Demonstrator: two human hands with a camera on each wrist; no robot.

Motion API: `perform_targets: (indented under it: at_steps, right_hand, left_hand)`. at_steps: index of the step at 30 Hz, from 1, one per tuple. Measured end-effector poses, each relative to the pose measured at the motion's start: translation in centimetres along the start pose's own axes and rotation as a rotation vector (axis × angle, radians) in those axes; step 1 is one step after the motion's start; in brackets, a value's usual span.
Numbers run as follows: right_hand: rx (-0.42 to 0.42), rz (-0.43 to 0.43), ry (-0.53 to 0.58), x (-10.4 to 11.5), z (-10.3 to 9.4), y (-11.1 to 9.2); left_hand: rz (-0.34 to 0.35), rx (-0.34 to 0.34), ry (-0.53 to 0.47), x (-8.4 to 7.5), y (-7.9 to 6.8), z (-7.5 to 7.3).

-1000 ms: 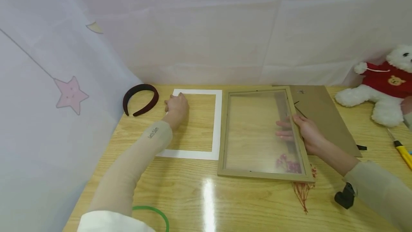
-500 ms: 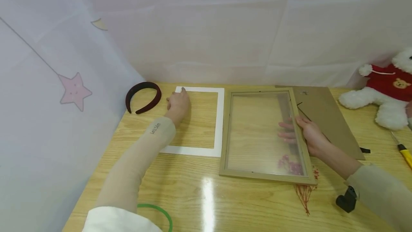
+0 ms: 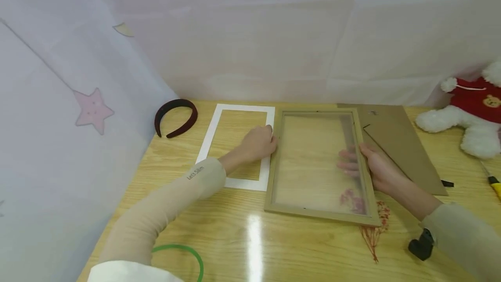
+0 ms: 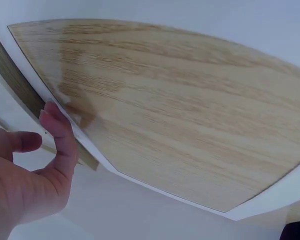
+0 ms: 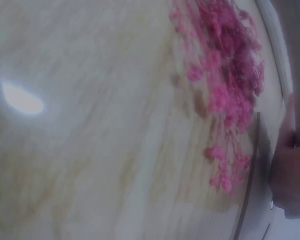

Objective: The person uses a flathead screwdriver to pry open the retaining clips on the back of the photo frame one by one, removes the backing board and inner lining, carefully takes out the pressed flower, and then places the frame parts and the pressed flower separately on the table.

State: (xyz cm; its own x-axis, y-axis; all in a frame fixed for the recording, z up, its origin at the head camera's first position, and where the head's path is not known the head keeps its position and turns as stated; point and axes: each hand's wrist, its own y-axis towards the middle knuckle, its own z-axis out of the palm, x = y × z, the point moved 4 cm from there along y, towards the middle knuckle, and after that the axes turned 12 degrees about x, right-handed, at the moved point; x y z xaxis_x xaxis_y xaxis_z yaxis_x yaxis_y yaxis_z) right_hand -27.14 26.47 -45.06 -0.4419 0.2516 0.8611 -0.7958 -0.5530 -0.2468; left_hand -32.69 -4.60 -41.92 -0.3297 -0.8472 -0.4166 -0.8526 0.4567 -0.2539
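A white rectangular mat (image 3: 211, 132) lies flat on the wooden table. My left hand (image 3: 256, 143) is at its right strip, beside the picture frame's left edge. In the left wrist view its bent fingertips (image 4: 52, 117) rest at the mat's inner edge, with the thumb apart. My right hand (image 3: 379, 166) holds the gold picture frame (image 3: 321, 216) by its right side, thumb on the rim and fingers spread behind the clear pane. The frame tilts, its right side raised. Pink dried flowers (image 5: 225, 65) lie beneath it, showing through the pane; their stems (image 3: 369, 236) stick out below.
A brown backing board (image 3: 407, 147) lies behind my right hand. A dark red headband (image 3: 192, 119) is at back left, and a green ring (image 3: 188, 249) at the front. A white teddy bear (image 3: 479, 140) and a yellow-handled screwdriver (image 3: 495, 184) are on the right.
My left hand has moved right, from the mat's upper left corner to its right strip beside the frame. My right hand keeps holding the frame in nearly the same place.
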Motion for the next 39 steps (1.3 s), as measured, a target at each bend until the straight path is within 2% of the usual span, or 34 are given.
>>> perform_targets:
  at_steps: [3,8,13,20,22,25,28,29,31,34,37,39]
  right_hand:
    - [-0.006,0.053,-0.051,-0.2,0.0,0.0]
    - [-0.001,0.080,-0.090,-0.1,0.2,0.0]
    - [0.012,0.071,0.000,0.0,0.5,0.4]
    - [0.035,0.058,0.092,-0.1,0.8,0.5]
    - [0.034,0.055,0.106,-0.1,0.8,0.5]
    - [0.032,0.047,0.107,0.0,0.7,0.5]
    - [0.024,0.047,0.115,0.0,0.7,0.4]
    - [0.021,0.047,0.120,0.0,0.7,0.4]
    - [0.014,0.048,0.131,0.0,0.8,0.4]
    - [0.019,0.048,0.134,-0.1,1.0,0.4]
    - [0.031,0.036,0.135,-0.3,1.0,0.5]
    - [0.053,0.027,0.121,-0.4,1.0,0.6]
  left_hand:
    - [-0.001,0.031,0.000,-0.9,0.2,0.6]
    - [-0.046,0.053,-0.032,-0.9,0.6,0.6]
    - [-0.086,0.052,-0.131,-0.5,0.7,0.4]
    - [-0.091,0.054,-0.120,-0.3,0.3,0.6]
    - [-0.081,0.025,-0.037,-0.6,0.2,0.8]
    - [-0.054,-0.030,0.202,-1.8,-0.1,1.3]
    - [-0.017,-0.070,0.462,-4.1,-0.7,2.0]
    - [0.003,-0.073,0.514,-5.0,-0.9,2.4]
    - [0.048,-0.058,0.581,-6.8,-1.5,3.2]
    - [0.133,0.005,0.621,-9.3,-2.8,5.0]
    - [0.218,0.072,0.627,-11.1,-4.5,6.9]
    - [0.299,0.078,0.658,-12.2,-5.8,7.9]
